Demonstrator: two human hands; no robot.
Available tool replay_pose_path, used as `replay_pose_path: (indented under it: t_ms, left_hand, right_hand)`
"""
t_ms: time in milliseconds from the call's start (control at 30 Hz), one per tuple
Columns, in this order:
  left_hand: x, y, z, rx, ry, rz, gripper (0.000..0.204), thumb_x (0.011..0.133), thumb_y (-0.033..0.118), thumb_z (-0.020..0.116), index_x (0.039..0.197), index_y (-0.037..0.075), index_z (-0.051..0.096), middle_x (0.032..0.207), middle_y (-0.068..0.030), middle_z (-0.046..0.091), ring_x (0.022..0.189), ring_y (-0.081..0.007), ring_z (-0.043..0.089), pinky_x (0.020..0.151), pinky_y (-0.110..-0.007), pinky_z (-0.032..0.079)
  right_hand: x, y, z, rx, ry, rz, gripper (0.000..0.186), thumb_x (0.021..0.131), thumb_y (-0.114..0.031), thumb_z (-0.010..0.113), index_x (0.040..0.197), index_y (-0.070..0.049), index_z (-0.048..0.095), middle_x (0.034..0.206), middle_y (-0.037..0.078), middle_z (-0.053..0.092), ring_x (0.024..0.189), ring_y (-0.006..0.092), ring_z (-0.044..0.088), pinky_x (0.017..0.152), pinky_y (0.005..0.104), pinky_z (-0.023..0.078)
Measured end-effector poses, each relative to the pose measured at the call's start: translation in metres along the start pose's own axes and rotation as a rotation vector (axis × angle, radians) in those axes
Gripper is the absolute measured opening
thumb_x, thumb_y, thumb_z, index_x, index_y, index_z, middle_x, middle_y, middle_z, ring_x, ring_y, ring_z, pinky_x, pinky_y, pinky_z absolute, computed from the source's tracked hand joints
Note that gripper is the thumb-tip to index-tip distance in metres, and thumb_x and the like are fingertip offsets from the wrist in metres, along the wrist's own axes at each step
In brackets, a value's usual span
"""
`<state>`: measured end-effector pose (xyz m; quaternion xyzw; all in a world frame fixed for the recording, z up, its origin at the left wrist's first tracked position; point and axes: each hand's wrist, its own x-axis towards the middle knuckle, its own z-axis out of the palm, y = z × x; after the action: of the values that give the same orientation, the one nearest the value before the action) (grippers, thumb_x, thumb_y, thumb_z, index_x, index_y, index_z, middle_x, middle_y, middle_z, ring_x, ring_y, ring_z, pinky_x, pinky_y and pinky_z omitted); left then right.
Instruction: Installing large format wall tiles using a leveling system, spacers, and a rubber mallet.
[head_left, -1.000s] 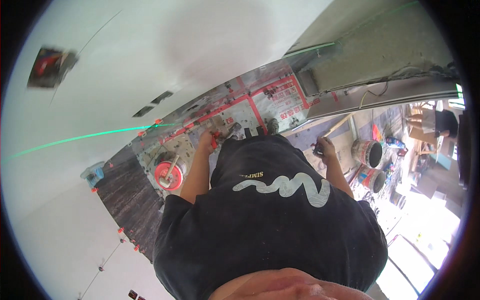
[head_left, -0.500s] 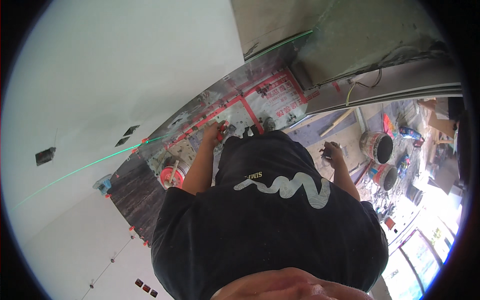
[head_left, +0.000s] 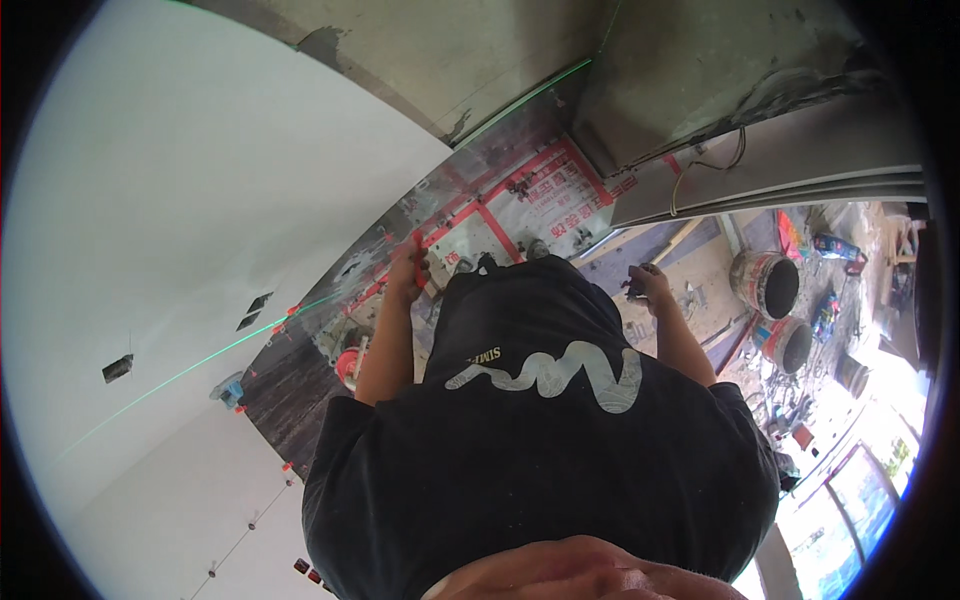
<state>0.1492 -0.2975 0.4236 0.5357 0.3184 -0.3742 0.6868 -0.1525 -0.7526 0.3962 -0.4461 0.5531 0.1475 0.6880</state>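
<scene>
My left hand (head_left: 407, 271) is in front of me at the left, low beside the white wall. Its fingers are curled round a small red thing, whose kind is too small to make out. To the right, my right hand (head_left: 654, 284) is closed on a small dark object (head_left: 636, 285), partly hidden by the fingers. Below my hands is the floor, partly laid with a white protective sheet (head_left: 555, 205) edged in red tape. A red-rimmed bucket (head_left: 347, 366) stands next to my left forearm, which hides part of it.
Two mortar-stained buckets (head_left: 768, 284) stand at the right, near bags and scattered debris. A wooden strip (head_left: 680, 240) lies on the floor. Loose cables (head_left: 690, 180) hang at the far right. A green laser line (head_left: 200, 362) crosses the white wall (head_left: 220, 180) above dark tiles (head_left: 300, 385).
The view has shifted and turned slightly. My left hand has moved a little left, away from my body, still closed. My right hand stays closed on the dark object, slightly nearer my body.
</scene>
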Motion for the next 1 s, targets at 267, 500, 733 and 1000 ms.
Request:
replay_pose_path:
  t_ms: [267, 500, 733, 1000]
  left_hand:
    - [0.007, 0.032, 0.04, 0.224, 0.017, 0.126, 0.017, 0.093, 0.027, 0.057, 0.1, 0.012, 0.058, 0.079, 0.0017, 0.055, 0.058, -0.0083, 0.048, 0.042, -0.022, 0.037]
    - [0.044, 0.015, 0.017, 0.266, 0.109, 0.094, 0.021, 0.09, 0.02, 0.061, 0.101, 0.002, 0.057, 0.076, -0.0047, 0.06, 0.057, -0.014, 0.052, 0.045, -0.028, 0.038]
    - [0.046, 0.015, 0.035, 0.18, 0.269, 0.214, 0.013, 0.087, 0.016, 0.059, 0.09, 0.003, 0.058, 0.077, -0.0075, 0.061, 0.064, -0.0169, 0.058, 0.05, -0.03, 0.044]
    - [0.075, 0.028, 0.027, -0.099, 0.112, 0.164, 0.014, 0.087, 0.01, 0.057, 0.097, 0.002, 0.06, 0.08, -0.0063, 0.06, 0.065, -0.0176, 0.058, 0.054, -0.03, 0.046]
  right_hand:
    - [0.005, -0.004, -0.008, -0.013, 0.033, 0.034, 0.023, 0.081, -0.023, 0.07, 0.094, -0.012, 0.054, 0.072, 0.004, 0.063, 0.056, 0.0152, 0.061, 0.051, 0.0339, 0.054]
    - [0.007, -0.002, -0.017, -0.002, 0.024, 0.032, 0.021, 0.082, -0.024, 0.069, 0.093, -0.012, 0.055, 0.07, 0.004, 0.062, 0.055, 0.0134, 0.059, 0.051, 0.0329, 0.054]
    - [0.009, 0.002, -0.027, 0.004, 0.027, 0.02, 0.02, 0.083, -0.025, 0.068, 0.091, -0.011, 0.056, 0.069, 0.003, 0.06, 0.055, 0.0129, 0.06, 0.05, 0.0325, 0.055]
    - [0.002, -0.003, -0.033, -0.028, 0.021, 0.042, 0.022, 0.083, -0.026, 0.066, 0.096, -0.012, 0.056, 0.073, 0.003, 0.06, 0.061, 0.0143, 0.062, 0.05, 0.0311, 0.054]
